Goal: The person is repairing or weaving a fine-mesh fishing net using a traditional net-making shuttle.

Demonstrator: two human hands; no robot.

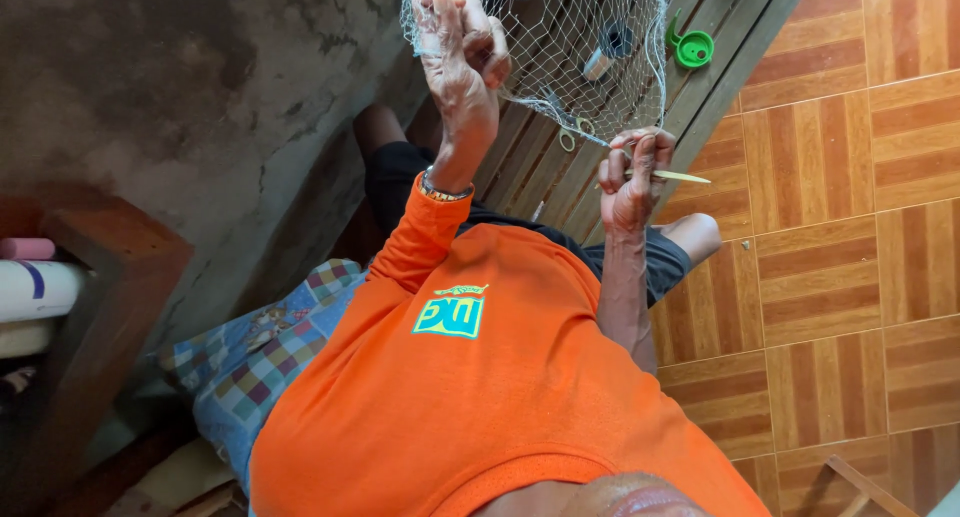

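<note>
Home: tiled floor (850, 227), patchwork cushion (260, 357)

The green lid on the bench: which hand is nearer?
Right. The right hand, holding a pale netting needle, is just below the green lid; the left hand grips the net farther off.

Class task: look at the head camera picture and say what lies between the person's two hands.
In the head view, fishing net spans between the left hand and right hand, with scissors lying on the wooden bench behind it.
</note>
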